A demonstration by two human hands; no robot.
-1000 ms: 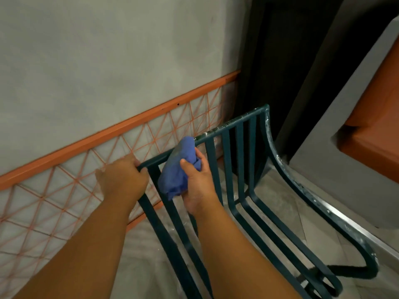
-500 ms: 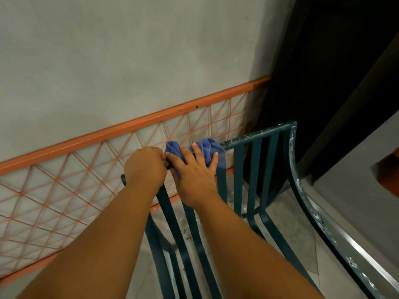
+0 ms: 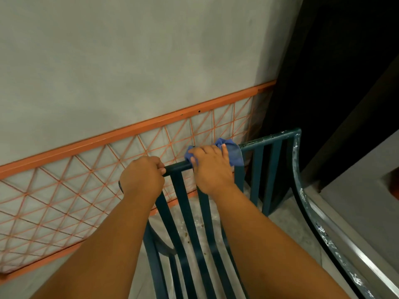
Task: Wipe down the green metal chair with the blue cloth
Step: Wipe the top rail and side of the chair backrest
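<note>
The green metal chair (image 3: 268, 160) stands below me, its slatted back toward the wall and its top rail running from centre to upper right. My left hand (image 3: 141, 179) grips the left end of that top rail. My right hand (image 3: 210, 169) presses the blue cloth (image 3: 234, 154) onto the rail a little to the right, fingers curled over cloth and rail. The cloth sticks out beyond my fingers on both sides. The chair's right side bar (image 3: 302, 199) curves down to the lower right, with chipped paint.
A grey wall (image 3: 129, 61) with an orange lattice panel (image 3: 64, 186) stands right behind the chair back. A dark doorway (image 3: 345, 61) opens at the upper right. A grey ledge (image 3: 356, 203) sits to the right. Tiled floor (image 3: 287, 231) shows between the slats.
My right hand has brought the cloth up onto the top rail and slid it to the right, away from my left hand. The left hand has kept its grip on the rail's left end.
</note>
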